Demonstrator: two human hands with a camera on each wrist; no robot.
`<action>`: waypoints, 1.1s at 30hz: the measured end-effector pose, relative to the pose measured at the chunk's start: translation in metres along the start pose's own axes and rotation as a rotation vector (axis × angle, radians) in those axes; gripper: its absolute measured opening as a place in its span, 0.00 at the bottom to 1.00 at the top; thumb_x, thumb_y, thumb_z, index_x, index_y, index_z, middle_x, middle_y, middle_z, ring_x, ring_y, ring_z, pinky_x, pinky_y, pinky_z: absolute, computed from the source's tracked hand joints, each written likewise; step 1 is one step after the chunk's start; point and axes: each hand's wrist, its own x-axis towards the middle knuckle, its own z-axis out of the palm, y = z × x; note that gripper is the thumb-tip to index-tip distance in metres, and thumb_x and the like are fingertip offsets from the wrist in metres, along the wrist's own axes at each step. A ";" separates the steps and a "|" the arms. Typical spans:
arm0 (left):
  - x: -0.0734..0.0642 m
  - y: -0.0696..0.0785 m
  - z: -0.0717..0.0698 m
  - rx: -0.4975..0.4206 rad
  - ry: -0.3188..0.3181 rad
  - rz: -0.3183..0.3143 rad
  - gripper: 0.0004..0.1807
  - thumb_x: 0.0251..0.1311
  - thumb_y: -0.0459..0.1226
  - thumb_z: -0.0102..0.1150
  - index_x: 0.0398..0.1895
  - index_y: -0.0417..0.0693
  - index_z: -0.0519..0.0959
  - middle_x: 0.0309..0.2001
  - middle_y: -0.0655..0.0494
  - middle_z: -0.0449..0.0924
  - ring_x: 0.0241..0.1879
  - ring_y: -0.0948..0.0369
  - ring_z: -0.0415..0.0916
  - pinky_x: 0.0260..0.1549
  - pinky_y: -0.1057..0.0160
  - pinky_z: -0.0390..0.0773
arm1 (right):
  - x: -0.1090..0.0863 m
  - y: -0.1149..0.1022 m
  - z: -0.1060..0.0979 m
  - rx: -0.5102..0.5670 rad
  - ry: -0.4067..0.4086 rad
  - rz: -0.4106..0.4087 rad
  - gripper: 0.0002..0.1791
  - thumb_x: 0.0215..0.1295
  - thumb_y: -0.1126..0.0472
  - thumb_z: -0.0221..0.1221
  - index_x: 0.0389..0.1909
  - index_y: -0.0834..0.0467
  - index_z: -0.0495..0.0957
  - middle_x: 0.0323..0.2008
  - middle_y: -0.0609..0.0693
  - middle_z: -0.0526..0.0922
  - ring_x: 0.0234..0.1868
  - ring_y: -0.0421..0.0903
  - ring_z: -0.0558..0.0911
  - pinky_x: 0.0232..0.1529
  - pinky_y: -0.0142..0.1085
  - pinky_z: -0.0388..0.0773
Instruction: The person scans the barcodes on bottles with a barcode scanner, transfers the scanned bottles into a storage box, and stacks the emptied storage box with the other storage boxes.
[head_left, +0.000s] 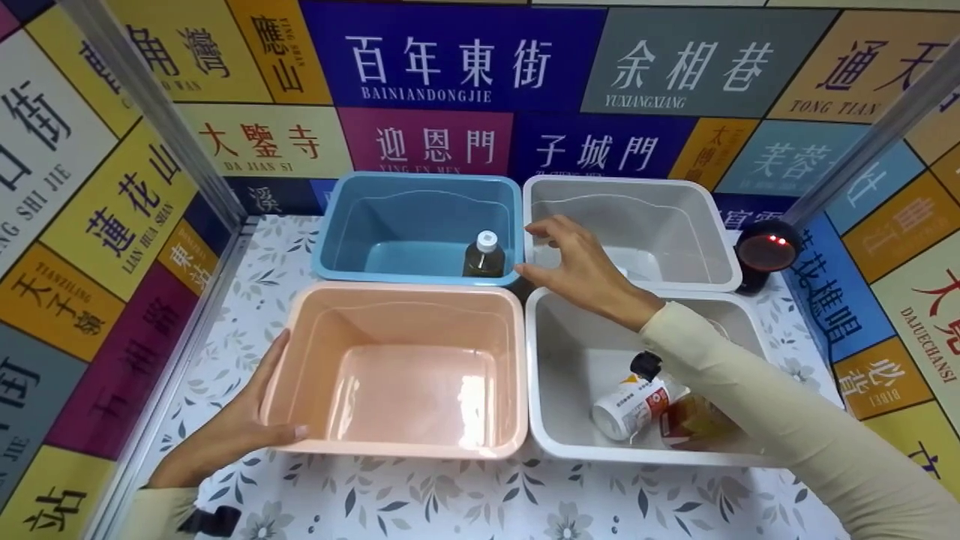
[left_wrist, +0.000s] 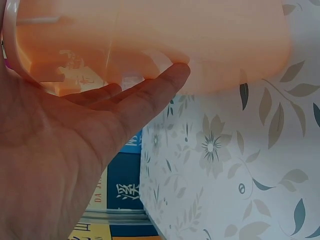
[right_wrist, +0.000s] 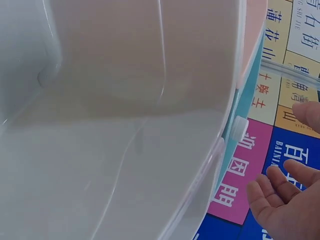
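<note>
My left hand (head_left: 229, 424) rests against the left side of a peach plastic bin (head_left: 412, 444), fingers extended along its outer wall, thumb by the front rim. In the left wrist view, those fingers (left_wrist: 150, 95) lie straight against the bin. My right hand (head_left: 581, 270) hovers near where the bins meet, thumb and fingers spread apart with nothing between them. Nearest to it, a dark bottle with a white cap (head_left: 486, 241) stands in the blue bin (head_left: 420, 178). The right wrist view also shows the bottle's white cap (right_wrist: 239, 128) beyond the right-hand bins' rims.
A light grey bin (head_left: 637, 184) stands back right. The front-right bin (head_left: 555, 375) holds a white bottle with black cap (head_left: 628, 409) and a brownish-red package (head_left: 694, 424), partly covered by the right sleeve. A black device with red lights (head_left: 765, 251) stands by the right wall.
</note>
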 end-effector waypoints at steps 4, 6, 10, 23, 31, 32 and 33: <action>0.001 0.000 0.000 -0.013 -0.005 0.010 0.65 0.56 0.34 0.69 0.79 0.85 0.31 0.82 0.56 0.34 0.67 0.36 0.62 0.62 0.36 0.66 | -0.003 0.002 -0.008 -0.012 -0.003 0.010 0.33 0.59 0.47 0.72 0.62 0.60 0.76 0.57 0.54 0.78 0.57 0.51 0.78 0.59 0.46 0.76; 0.001 0.000 0.001 -0.018 -0.003 0.006 0.65 0.55 0.34 0.69 0.79 0.85 0.31 0.82 0.54 0.35 0.66 0.36 0.62 0.60 0.39 0.70 | -0.005 0.003 -0.011 -0.017 0.002 0.010 0.33 0.59 0.47 0.72 0.62 0.59 0.77 0.58 0.54 0.78 0.57 0.51 0.78 0.58 0.46 0.76; 0.001 0.001 0.001 -0.020 -0.002 0.007 0.65 0.55 0.34 0.69 0.79 0.85 0.31 0.81 0.52 0.37 0.65 0.35 0.63 0.57 0.44 0.74 | -0.010 0.005 -0.018 -0.032 0.007 0.019 0.34 0.59 0.47 0.71 0.62 0.59 0.76 0.58 0.53 0.78 0.57 0.52 0.78 0.58 0.47 0.76; 0.000 0.000 0.004 -0.024 0.031 -0.018 0.66 0.54 0.32 0.70 0.79 0.85 0.33 0.81 0.55 0.36 0.63 0.39 0.64 0.54 0.48 0.75 | -0.030 0.013 -0.034 -0.074 0.006 0.002 0.33 0.59 0.46 0.71 0.61 0.58 0.78 0.57 0.52 0.79 0.56 0.51 0.77 0.59 0.48 0.74; 0.000 0.001 0.004 -0.035 0.034 -0.030 0.66 0.54 0.32 0.70 0.78 0.86 0.33 0.81 0.55 0.36 0.63 0.38 0.65 0.53 0.48 0.77 | -0.046 0.020 -0.042 -0.065 0.011 -0.016 0.30 0.58 0.49 0.73 0.58 0.59 0.79 0.54 0.52 0.81 0.53 0.48 0.77 0.53 0.45 0.75; 0.000 0.002 0.004 -0.039 0.034 -0.036 0.66 0.54 0.32 0.70 0.78 0.86 0.33 0.81 0.55 0.36 0.63 0.38 0.66 0.53 0.48 0.77 | -0.048 0.021 -0.043 -0.068 0.008 -0.013 0.30 0.58 0.48 0.73 0.58 0.59 0.79 0.53 0.52 0.81 0.52 0.47 0.76 0.53 0.45 0.74; 0.000 0.002 0.004 -0.042 0.035 -0.043 0.66 0.54 0.32 0.70 0.78 0.87 0.33 0.81 0.54 0.37 0.62 0.38 0.66 0.52 0.49 0.78 | -0.050 0.022 -0.044 -0.071 0.005 -0.008 0.30 0.59 0.48 0.72 0.58 0.59 0.78 0.53 0.51 0.80 0.52 0.47 0.76 0.53 0.45 0.74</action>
